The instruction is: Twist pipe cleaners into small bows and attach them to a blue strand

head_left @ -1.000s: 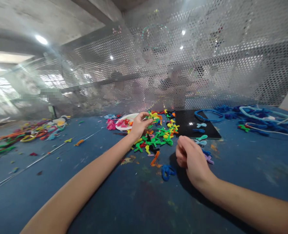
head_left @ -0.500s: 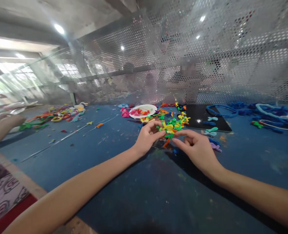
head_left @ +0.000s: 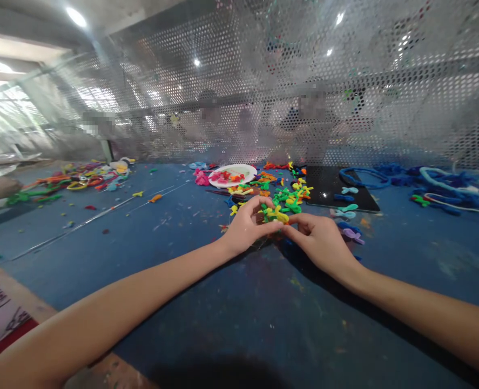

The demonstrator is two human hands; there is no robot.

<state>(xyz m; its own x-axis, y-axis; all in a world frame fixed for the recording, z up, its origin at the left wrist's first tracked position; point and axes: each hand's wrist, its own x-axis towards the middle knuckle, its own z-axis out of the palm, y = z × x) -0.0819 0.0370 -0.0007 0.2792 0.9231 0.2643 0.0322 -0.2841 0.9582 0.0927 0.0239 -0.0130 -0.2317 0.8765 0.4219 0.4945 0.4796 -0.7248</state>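
- Clamping yellow-green bundle (head_left: 280,214) in left hand (head_left: 245,229), front-right of white plate (head_left: 251,174)
- Poised beside it with right hand (head_left: 322,243) — can't tell if pinching
- Could drop into loose pieces (head_left: 292,202) right of plate — from slack left pinch

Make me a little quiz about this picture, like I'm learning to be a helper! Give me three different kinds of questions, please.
1. Pick one. The fuzzy pieces at the fingertips of the left hand show which colours?
A) only purple
B) yellow and green
C) only white

2. True or false? The plate with pink and red bits on it is nearer to the person's body than both hands are.

3. Fill in the missing word. To the right of the plate, the shiny flat slab is coloured ____.

Key:
1. B
2. False; the plate lies farther away, beyond the left hand and the right hand.
3. black
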